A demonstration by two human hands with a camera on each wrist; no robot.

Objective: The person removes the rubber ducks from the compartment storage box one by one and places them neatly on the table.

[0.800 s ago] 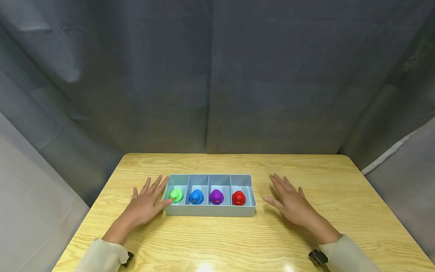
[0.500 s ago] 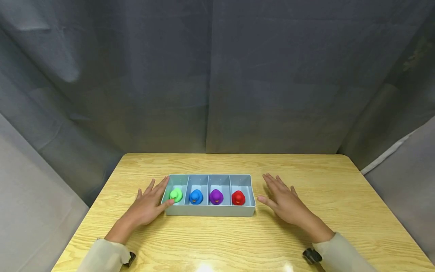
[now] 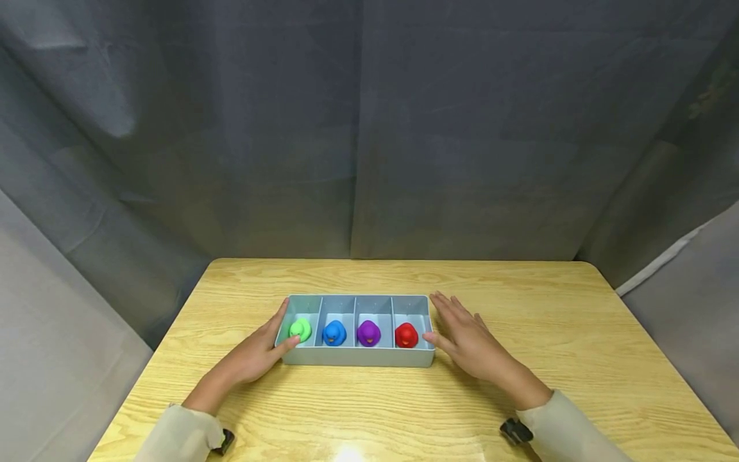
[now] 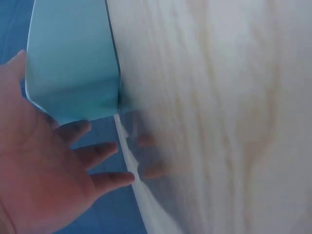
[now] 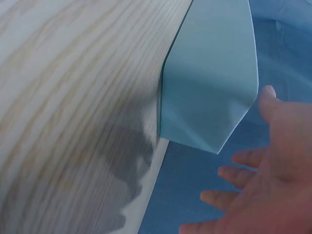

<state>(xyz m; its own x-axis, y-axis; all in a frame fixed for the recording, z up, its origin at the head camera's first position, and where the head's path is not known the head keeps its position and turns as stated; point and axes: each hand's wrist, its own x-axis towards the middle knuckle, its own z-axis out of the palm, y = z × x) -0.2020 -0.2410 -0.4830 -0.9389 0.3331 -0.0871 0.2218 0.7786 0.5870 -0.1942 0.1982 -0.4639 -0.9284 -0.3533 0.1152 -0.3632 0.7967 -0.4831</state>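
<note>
A grey-blue tray (image 3: 358, 357) with a row of compartments lies on the wooden table. From left to right it holds a green rubber duck (image 3: 300, 329), a blue duck (image 3: 334, 333), a purple duck (image 3: 368, 333) and a red duck (image 3: 407, 335), one per compartment. My left hand (image 3: 254, 356) is at the tray's left end, thumb over the rim beside the green duck, fingers extended along the outside. At the right end is my right hand (image 3: 476, 350), fingers straight, thumb by the rim. In the right wrist view its fingers stand apart from the tray wall (image 5: 209, 73).
The wooden table (image 3: 358, 410) extends around the tray on all sides. Dark grey cloth (image 3: 358, 128) hangs behind its far edge, and paler panels (image 3: 52, 321) flank it. Black wrist straps (image 3: 516, 431) show at both sleeve cuffs.
My right hand has moved left, up to the tray's right end. My left hand has shifted slightly right, its thumb further over the rim. The tray and ducks stay in place.
</note>
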